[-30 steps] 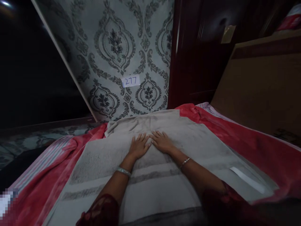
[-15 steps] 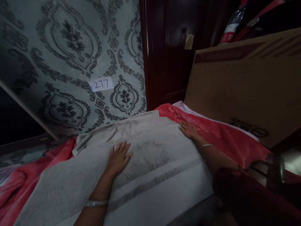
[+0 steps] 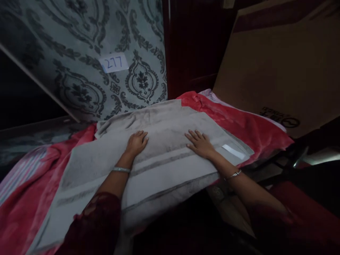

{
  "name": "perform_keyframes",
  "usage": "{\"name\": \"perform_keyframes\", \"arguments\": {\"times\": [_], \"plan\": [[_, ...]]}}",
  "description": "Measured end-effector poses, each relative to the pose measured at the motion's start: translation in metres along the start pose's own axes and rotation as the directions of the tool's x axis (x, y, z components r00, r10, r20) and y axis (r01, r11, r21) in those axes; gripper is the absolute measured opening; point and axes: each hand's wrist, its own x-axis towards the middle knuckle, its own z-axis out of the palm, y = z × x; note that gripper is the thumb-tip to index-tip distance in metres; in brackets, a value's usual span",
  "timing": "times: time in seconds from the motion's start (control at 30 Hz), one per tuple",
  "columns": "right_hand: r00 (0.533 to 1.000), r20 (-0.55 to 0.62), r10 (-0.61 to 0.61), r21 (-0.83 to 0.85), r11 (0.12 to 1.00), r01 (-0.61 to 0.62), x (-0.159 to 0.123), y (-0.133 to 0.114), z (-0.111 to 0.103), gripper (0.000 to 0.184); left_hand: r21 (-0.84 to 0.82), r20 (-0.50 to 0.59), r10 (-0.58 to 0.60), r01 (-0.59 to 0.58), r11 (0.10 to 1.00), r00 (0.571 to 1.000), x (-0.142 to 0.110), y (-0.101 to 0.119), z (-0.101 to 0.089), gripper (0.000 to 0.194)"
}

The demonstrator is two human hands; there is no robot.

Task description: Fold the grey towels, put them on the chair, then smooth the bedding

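A grey towel (image 3: 164,122) with pale and darker bands along its near side lies spread out before me. Flat on its left half rests my left hand (image 3: 136,143), fingers stretched out. My right hand (image 3: 199,143) lies palm down on the right half, its fingers spread. Neither hand grips the fabric. Close to my right forearm, a white label (image 3: 233,151) shows on the towel's right edge. Beneath the towel, a red plush blanket (image 3: 232,129) sticks out on both sides. The towel's near edge hangs down toward me.
A large cardboard sheet or box (image 3: 268,67) leans at the right behind the blanket. Patterned wallpaper (image 3: 143,76) bearing a paper marked 277 (image 3: 114,62) rises at the back, beside a dark red wooden panel (image 3: 191,46). Striped cloth (image 3: 25,168) shows at the left.
My right hand has moved left and nearer from the towel's right edge, uncovering the white label. My left hand stays flat on the towel. The view has tilted downward.
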Motion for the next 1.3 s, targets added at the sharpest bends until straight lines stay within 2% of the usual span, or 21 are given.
{"name": "perform_keyframes", "arguments": {"times": [0.07, 0.13, 0.2, 0.3, 0.43, 0.5, 0.57, 0.63, 0.73, 0.83, 0.93, 1.07, 1.13, 1.2, 1.3], "plan": [[1.0, -0.005, 0.002, 0.002, 1.0, -0.002, 0.0, 0.003, 0.001, 0.064, 0.021, 0.068, -0.002, 0.001, 1.0, 0.998, -0.013, -0.004, -0.007, 0.051], [1.0, -0.013, -0.002, -0.003, 1.0, 0.002, 0.003, 0.006, 0.001, 0.063, 0.055, 0.123, -0.013, 0.006, 0.998, 0.992, -0.037, -0.015, -0.015, 0.055], [1.0, -0.024, -0.002, -0.01, 1.0, 0.001, 0.003, 0.007, 0.003, 0.063, 0.094, 0.133, -0.065, 0.053, 0.994, 0.989, -0.074, -0.033, -0.022, 0.057], [0.999, -0.046, -0.018, -0.006, 1.0, 0.017, 0.001, 0.009, 0.007, 0.063, 0.136, 0.109, -0.236, 0.221, 0.966, 0.966, -0.143, -0.065, -0.03, 0.059], [0.998, -0.057, -0.028, 0.014, 0.999, 0.029, -0.002, 0.011, 0.01, 0.066, 0.169, 0.034, -0.476, 0.465, 0.869, 0.879, -0.234, -0.099, -0.037, 0.061], [0.998, -0.054, -0.025, 0.02, 0.999, 0.026, -0.003, 0.012, 0.011, 0.068, 0.172, -0.003, -0.575, 0.567, 0.806, 0.818, -0.265, -0.108, -0.04, 0.062], [0.997, -0.064, -0.033, 0.03, 0.999, 0.035, -0.003, 0.014, 0.013, 0.07, 0.158, -0.025, -0.652, 0.647, 0.746, 0.758, -0.283, -0.112, -0.044, 0.061], [0.995, -0.089, -0.045, 0.05, 0.998, 0.049, -0.002, 0.016, 0.017, 0.073, 0.148, -0.067, -0.705, 0.706, 0.693, 0.706, -0.291, -0.109, -0.049, 0.059], [0.991, -0.118, -0.06, 0.089, 0.994, 0.07, -0.001, 0.021, 0.023, 0.077, 0.183, -0.186, -0.744, 0.767, 0.616, 0.642, -0.294, -0.097, -0.056, 0.05], [0.991, -0.116, -0.067, 0.12, 0.989, 0.081, 0.0, 0.023, 0.027, 0.08, 0.212, -0.244, -0.75, 0.789, 0.577, 0.614, -0.295, -0.087, -0.059, 0.045], [0.989, -0.13, -0.067, 0.138, 0.987, 0.085, 0.0, 0.023, 0.028, 0.081, 0.101, -0.187, -0.793, 0.814, 0.572, 0.581, -0.297, -0.093, -0.061, 0.045], [0.988, -0.139, -0.063, 0.138, 0.987, 0.082, 0.0, 0.02, 0.028, 0.08, -0.08, -0.069, -0.866, 0.862, 0.5, 0.496, -0.297, -0.119, -0.068, 0.039], [0.99, -0.129, -0.047, 0.134, 0.989, 0.065, 0.001, 0.019, 0.028, 0.081, -0.174, 0.002, -0.883, 0.87, 0.461, 0.469, -0.294, -0.131, -0.074, 0.032], [0.991, -0.127, -0.039, 0.133, 0.99, 0.056, 0.002, 0.019, 0.029, 0.082, -0.285, 0.07, -0.884, 0.858, 0.427, 0.463, -0.29, -0.139, -0.079, 0.025], [0.988, -0.146, -0.043, 0.137, 0.989, 0.063, 0.004, 0.02, 0.033, 0.08, -0.37, 0.094, -0.867, 0.826, 0.425, 0.489, -0.284, -0.145, -0.086, 0.021]]}}
